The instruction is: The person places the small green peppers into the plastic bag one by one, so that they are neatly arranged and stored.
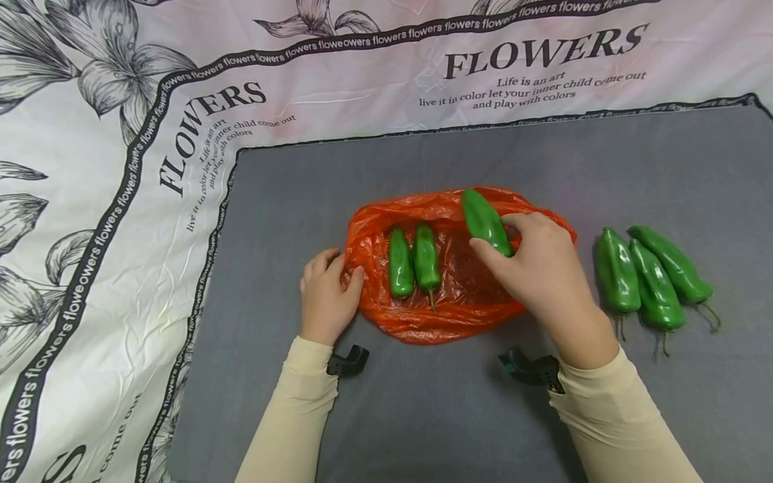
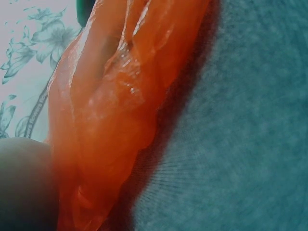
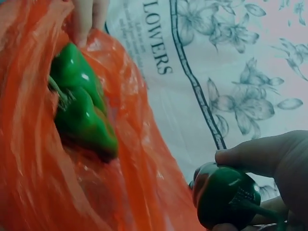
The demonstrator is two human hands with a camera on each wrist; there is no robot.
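Red and crinkled, the bag [image 1: 423, 327] lies open, two peppers [image 1: 427, 258] inside. The person's left hand [image 1: 327, 295] pinches its left rim [image 1: 351, 235]; the right hand [image 1: 543, 272] grips another pepper [image 1: 484, 218] over its right part. I'd steady that rim and carry the pepper clear of it.

Home-like spot — flower-print cloth [image 1: 362, 80], green peppers [image 1: 657, 285]

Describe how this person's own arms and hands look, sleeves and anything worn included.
The left hand and right hand are bare, without visible gloves or rings. Long, plain, cream fabric sleeves crease near the wrists. Each wrist carries a small, black, angular device; the right one has a touch of teal.
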